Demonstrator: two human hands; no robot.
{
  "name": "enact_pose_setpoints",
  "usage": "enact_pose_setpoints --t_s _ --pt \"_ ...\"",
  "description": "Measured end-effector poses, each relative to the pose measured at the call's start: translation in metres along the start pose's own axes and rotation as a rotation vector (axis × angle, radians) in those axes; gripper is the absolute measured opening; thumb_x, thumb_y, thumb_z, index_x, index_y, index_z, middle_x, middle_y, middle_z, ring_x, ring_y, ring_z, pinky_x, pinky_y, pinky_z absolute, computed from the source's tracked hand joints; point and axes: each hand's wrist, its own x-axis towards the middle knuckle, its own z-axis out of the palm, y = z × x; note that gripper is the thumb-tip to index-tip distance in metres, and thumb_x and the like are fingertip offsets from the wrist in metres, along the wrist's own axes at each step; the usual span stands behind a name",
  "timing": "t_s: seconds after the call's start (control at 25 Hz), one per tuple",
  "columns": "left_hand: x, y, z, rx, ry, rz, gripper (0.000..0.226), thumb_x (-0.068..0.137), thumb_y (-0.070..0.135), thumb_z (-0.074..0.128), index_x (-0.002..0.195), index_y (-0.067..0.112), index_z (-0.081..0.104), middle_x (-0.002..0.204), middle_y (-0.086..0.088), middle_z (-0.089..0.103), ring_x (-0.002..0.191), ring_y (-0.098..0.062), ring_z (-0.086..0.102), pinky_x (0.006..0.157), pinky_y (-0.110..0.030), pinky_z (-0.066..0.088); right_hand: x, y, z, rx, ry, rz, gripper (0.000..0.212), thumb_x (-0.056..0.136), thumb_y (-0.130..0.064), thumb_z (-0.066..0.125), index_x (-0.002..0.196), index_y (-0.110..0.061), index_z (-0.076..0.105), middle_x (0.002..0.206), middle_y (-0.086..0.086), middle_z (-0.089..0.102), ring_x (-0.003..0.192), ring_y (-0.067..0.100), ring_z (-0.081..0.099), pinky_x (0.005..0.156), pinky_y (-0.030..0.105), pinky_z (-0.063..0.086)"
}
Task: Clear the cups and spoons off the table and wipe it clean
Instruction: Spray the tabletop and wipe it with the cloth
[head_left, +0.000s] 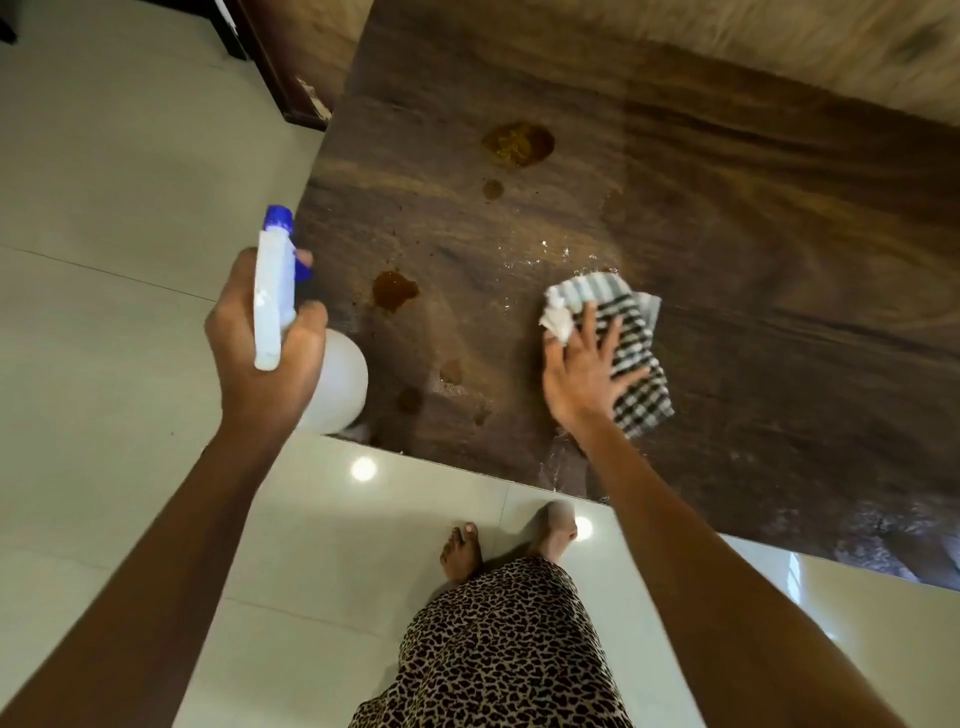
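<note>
The dark wooden table (727, 218) carries several brown spills: a large one (517, 144) at the far side, a medium one (395, 291) near the left edge, and small spots (451, 371) close to me. White spray droplets lie around (545, 249). My left hand (265, 343) grips a white spray bottle (340, 384) with a blue nozzle (278, 218), held over the table's left edge. My right hand (584, 371) presses flat with spread fingers on a black-and-white checked cloth (631, 345) lying on the table. No cups or spoons are in view.
Glossy white floor tiles (130, 208) surround the table. A dark wooden furniture leg (291, 78) stands at the far left. My bare feet (460, 553) and patterned skirt are at the table's near edge. A wet streak (558, 462) marks that edge.
</note>
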Motion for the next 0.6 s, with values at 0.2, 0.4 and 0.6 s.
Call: enact_pose_setpoints --t_s 0.2,0.4,0.6 --pt "0.017 -0.014 0.013 -0.066 0.086 0.031 0.050 0.081 0.008 0.060 0.127 0.001 0.044 0.103 -0.001 0.046 0.090 -0.015 0.049 0.083 -0.019 0.046 -0.068 -0.037 0.056 -0.405 -0.122 -0.568 0.056 0.094 -0.056 0.007 0.145 -0.040 -0.010 0.156 0.000 -0.014 0.142 0.031 -0.014 0.099 0.077 0.000" --pt "0.011 -0.025 0.021 -0.136 0.129 -0.025 0.057 0.078 0.013 0.056 0.130 -0.002 0.040 0.118 -0.022 0.056 0.099 -0.021 0.055 0.090 -0.029 0.045 -0.092 0.074 0.041 -0.441 -0.035 -0.529 0.053 0.096 -0.053 0.000 0.144 -0.036 0.013 0.154 0.004 0.018 0.142 0.030 0.014 0.092 0.079 0.021" --pt "0.014 -0.038 0.030 -0.257 0.126 0.084 0.046 0.080 0.004 0.049 0.123 -0.012 0.042 0.117 -0.030 0.056 0.093 -0.040 0.064 0.089 -0.039 0.052 -0.029 0.040 0.025 -0.265 0.046 -0.086 0.054 0.085 -0.060 -0.011 0.136 -0.046 -0.025 0.153 -0.007 -0.022 0.139 0.019 -0.025 0.103 0.073 -0.008"
